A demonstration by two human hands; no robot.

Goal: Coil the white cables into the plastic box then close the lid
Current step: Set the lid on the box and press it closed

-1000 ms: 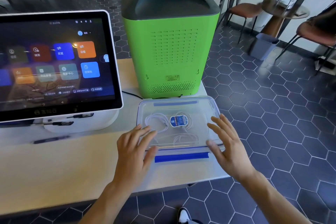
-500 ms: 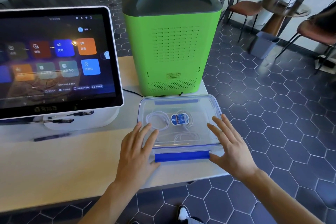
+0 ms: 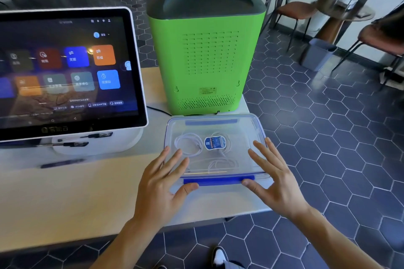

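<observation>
Several white cables (image 3: 188,144) lie coiled inside lidded plastic box (image 3: 251,129).

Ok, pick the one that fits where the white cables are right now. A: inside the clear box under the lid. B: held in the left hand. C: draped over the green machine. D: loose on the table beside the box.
A: the white cables show coiled through the clear lid of the plastic box, while the left hand and right hand lie spread on it, holding nothing.

a lit touchscreen terminal (image 3: 65,72) and a green machine (image 3: 205,54) stand on the pale table (image 3: 65,199), chairs (image 3: 293,2) beyond.
</observation>
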